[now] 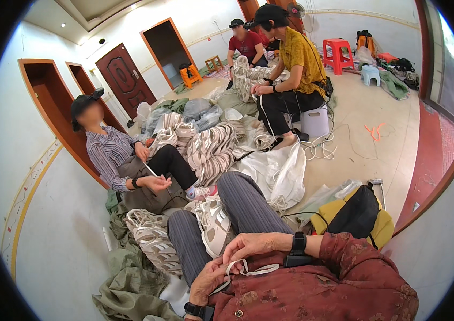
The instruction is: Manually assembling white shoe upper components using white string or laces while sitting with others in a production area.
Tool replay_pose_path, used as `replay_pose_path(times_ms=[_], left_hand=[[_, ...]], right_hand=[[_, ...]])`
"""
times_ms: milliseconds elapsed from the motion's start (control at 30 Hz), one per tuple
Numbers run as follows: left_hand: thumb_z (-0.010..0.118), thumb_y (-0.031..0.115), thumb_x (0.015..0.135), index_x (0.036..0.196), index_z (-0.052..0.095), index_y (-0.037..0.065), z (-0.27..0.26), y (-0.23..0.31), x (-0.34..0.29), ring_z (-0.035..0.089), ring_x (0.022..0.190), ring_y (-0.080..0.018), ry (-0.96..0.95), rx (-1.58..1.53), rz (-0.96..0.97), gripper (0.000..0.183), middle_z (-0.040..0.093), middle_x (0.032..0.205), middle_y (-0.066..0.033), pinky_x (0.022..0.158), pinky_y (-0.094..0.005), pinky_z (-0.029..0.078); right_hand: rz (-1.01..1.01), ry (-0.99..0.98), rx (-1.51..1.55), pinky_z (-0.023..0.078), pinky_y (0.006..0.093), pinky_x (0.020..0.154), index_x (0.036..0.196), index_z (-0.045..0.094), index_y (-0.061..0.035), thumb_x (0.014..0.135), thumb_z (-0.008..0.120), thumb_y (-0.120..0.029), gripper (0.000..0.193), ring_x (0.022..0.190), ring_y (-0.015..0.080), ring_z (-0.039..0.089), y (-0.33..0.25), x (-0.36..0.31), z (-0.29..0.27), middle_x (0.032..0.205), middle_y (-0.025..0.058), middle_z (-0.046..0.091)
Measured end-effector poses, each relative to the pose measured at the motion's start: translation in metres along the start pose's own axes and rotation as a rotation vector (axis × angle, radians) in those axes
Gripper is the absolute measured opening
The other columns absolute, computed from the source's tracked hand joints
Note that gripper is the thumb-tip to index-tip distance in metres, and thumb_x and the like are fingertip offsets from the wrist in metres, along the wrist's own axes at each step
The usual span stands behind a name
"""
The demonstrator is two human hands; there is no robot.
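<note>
Close to my lap, my left hand (207, 279) and my right hand (247, 247) meet, fingers pinched on a flat white shoelace (262, 270). The lace loops up between them, and one end trails over my red patterned top. Just beyond my hands, a beige and white sneaker (213, 227) rests between my knees, toe toward me. To the left of my legs lies a row of stacked sneaker uppers (154, 243).
A big heap of beige sneakers (211, 150) fills the floor ahead. One person (112, 144) sits at left holding a white strip; another (296, 59) in yellow sits ahead with shoes. A yellow and black bag (353, 214) lies at right, beside a white plastic sheet (275, 171).
</note>
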State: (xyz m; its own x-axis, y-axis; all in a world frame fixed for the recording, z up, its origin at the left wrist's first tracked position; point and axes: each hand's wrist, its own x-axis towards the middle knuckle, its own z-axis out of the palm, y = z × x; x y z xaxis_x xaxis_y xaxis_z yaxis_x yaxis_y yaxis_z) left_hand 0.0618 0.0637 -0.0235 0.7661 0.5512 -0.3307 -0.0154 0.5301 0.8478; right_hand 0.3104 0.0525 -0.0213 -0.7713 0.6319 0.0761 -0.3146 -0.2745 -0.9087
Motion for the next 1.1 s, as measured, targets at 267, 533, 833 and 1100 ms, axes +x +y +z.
replay_pose_path(times_ms=[267, 533, 833, 1100], left_hand=[[0.065, 0.019, 0.099, 0.133, 0.052, -0.007, 0.003, 0.004, -0.001, 0.067, 0.097, -0.0161, 0.017, 0.023, -0.013, 0.045, 0.066, 0.116, -0.0134, 0.076, -0.0237, 0.054], [0.065, 0.018, 0.099, 0.133, 0.052, -0.006, 0.005, 0.005, -0.002, 0.066, 0.097, -0.0149, 0.022, 0.026, -0.014, 0.044, 0.066, 0.115, -0.0132, 0.075, -0.0224, 0.054], [0.066, 0.018, 0.098, 0.133, 0.052, -0.006, 0.003, 0.004, -0.001, 0.067, 0.097, -0.0158, 0.013, 0.006, -0.018, 0.045, 0.066, 0.116, -0.0134, 0.077, -0.0233, 0.055], [0.066, 0.019, 0.098, 0.136, 0.053, -0.003, -0.005, 0.000, 0.000, 0.067, 0.100, -0.0123, -0.005, 0.002, -0.040, 0.045, 0.067, 0.114, -0.0080, 0.078, -0.0221, 0.054]], right_hand=[[0.013, 0.010, 0.047, 0.052, 0.0235, 0.077, 0.110, 0.068, 0.0013, 0.098, 0.062, -0.009, 0.017, 0.085, 0.0133, 0.068, -0.007, -0.004, 0.007, 0.094, 0.0085, 0.073], [0.049, 0.048, 0.104, 0.054, 0.0244, 0.076, 0.107, 0.067, 0.0010, 0.097, 0.063, -0.008, 0.014, 0.084, 0.0120, 0.067, -0.016, -0.009, 0.016, 0.092, 0.0071, 0.071], [0.038, 0.027, 0.070, 0.054, 0.0251, 0.077, 0.108, 0.068, 0.0010, 0.097, 0.062, -0.008, 0.015, 0.085, 0.0123, 0.068, -0.010, -0.006, 0.010, 0.094, 0.0075, 0.072], [0.039, 0.018, 0.106, 0.054, 0.0261, 0.078, 0.109, 0.067, 0.0010, 0.097, 0.062, -0.008, 0.016, 0.086, 0.0127, 0.068, -0.013, -0.007, 0.012, 0.094, 0.0069, 0.071]])
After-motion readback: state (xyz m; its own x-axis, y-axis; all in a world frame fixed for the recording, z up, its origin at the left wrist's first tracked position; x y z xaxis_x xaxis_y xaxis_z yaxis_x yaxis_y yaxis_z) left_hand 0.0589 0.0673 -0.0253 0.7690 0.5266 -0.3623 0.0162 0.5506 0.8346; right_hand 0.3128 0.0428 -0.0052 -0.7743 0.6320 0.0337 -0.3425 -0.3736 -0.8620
